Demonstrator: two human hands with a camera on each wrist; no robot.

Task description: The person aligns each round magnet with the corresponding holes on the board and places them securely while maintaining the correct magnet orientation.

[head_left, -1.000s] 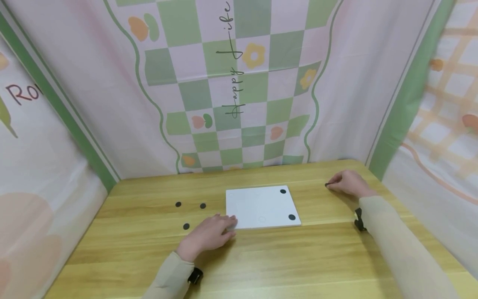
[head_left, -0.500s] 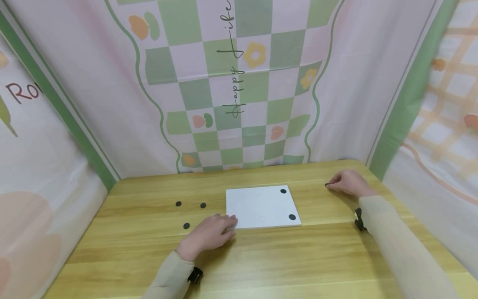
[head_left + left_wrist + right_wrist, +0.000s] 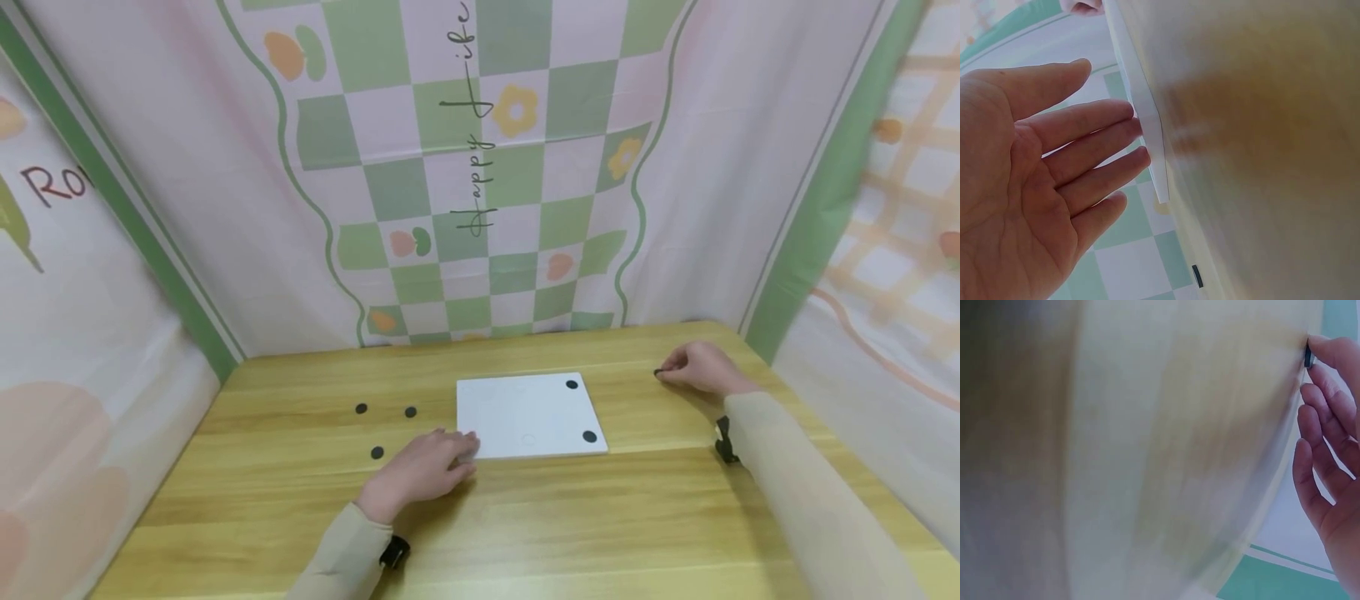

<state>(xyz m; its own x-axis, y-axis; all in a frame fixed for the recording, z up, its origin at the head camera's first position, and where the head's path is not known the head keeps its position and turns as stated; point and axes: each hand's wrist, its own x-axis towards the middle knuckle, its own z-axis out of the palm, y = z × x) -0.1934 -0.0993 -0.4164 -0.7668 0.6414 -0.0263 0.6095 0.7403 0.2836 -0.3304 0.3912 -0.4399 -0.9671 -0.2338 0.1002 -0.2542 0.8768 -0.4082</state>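
Observation:
A white rectangular board (image 3: 517,412) lies flat on the wooden table, with one black disc (image 3: 572,385) near its far right corner and another black disc (image 3: 589,437) near its front right corner. Faint circle outlines show elsewhere on it. My left hand (image 3: 420,468) rests its fingertips on the board's front left corner; in the left wrist view its fingers (image 3: 1094,150) are nearly straight. Right of the board, my right hand (image 3: 701,367) pinches a small black disc (image 3: 1309,356) between thumb and fingers, at the table surface.
Left of the board, three loose black discs lie on the wooden table (image 3: 262,500): a far left disc (image 3: 362,408), one nearer the board (image 3: 410,412), and a front disc (image 3: 377,452). Patterned curtains (image 3: 517,175) hang behind and at both sides.
Both hands hold their places, the left on the board and the right on its disc. Only the head view has shifted slightly.

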